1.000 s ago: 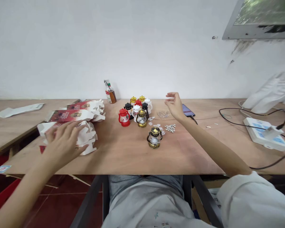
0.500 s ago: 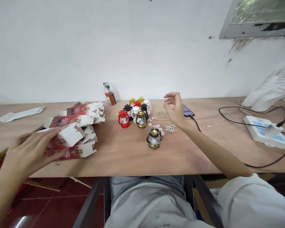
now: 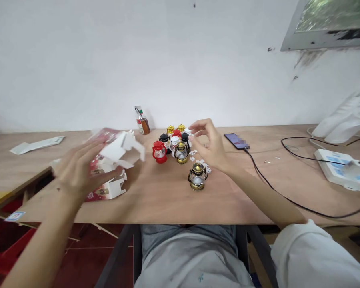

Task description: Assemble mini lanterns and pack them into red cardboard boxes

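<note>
My left hand (image 3: 79,168), blurred by motion, is closed on a red-and-white cardboard box (image 3: 120,150) with its end flaps open, lifted over the other boxes. Under it lie more red boxes (image 3: 103,193) with white flaps, partly hidden by the hand. My right hand (image 3: 209,144) hovers over the table with curved fingers apart and nothing in them. Just left of it stands a cluster of small lanterns, among them a red lantern (image 3: 160,153) and a bronze lantern (image 3: 181,153). Nearer to me, one bronze lantern (image 3: 197,178) stands upright by itself.
Small white tags (image 3: 204,165) lie beside the right hand. A phone (image 3: 236,141) with a black cable lies to the right, a white power strip (image 3: 345,168) farther right. At the wall stands a bottle (image 3: 142,122). A white packet (image 3: 37,145) lies far left.
My left hand has moved right, bringing a box up and away from the pile. My right hand has shifted left towards the lantern cluster. The view has turned slightly.
</note>
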Tool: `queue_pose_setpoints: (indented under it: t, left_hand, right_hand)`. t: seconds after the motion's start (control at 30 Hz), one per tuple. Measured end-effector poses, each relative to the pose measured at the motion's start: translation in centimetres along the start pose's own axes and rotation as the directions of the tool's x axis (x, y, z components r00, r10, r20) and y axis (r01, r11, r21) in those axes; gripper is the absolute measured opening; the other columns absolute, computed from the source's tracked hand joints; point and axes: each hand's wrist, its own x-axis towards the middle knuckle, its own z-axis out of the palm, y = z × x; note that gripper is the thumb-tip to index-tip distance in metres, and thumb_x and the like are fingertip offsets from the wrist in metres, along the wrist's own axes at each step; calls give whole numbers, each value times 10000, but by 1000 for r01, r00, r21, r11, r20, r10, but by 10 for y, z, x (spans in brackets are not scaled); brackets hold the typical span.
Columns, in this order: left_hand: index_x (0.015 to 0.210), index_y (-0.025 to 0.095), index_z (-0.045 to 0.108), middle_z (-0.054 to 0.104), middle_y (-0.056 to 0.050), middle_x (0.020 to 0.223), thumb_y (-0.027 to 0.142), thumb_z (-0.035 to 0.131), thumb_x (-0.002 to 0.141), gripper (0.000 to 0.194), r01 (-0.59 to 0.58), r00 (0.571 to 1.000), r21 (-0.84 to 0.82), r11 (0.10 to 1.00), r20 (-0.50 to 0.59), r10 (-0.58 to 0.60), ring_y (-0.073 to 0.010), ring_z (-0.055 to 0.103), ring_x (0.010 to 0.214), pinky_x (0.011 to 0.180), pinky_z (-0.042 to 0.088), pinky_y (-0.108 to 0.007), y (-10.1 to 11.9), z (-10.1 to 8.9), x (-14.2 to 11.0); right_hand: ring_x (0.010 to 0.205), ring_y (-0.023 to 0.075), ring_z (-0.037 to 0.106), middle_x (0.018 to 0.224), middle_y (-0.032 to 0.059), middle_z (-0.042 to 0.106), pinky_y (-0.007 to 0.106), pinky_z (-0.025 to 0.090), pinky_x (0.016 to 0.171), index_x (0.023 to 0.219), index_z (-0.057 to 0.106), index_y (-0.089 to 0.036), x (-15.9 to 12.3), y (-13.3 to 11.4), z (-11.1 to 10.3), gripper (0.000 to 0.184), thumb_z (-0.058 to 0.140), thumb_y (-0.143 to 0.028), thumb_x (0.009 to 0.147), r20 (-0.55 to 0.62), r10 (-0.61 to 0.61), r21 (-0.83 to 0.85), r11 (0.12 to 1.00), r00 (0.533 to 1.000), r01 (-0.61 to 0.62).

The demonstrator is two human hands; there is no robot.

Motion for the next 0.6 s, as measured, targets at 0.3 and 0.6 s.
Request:
queue_pose_setpoints:
  t: [0.3,0.6]
  left_hand:
    - [1386,230,274,445,-146,1389,382,712,749,788,-380,924,-234,895,-42,381,-300,416,1312,1016,456,-496,41,161,64]
    - [1380,215,357,456,-114,1388,154,499,868,535,-430,830,-236,871,277,484,-258,367,1345,1082,384,-491,48,149,69]
  right_hand:
    - [1081,215,537,1230,28,547,384,481,882,1293,431,-333,40,-8,-16,440,518,-284,864,283,30,-194,981,959,26]
    - [978,239,567,1130,103,554,379,463,836,1131,513,-190,32,14,-9,316,508,-200,815,268,73,-459,886,961,61]
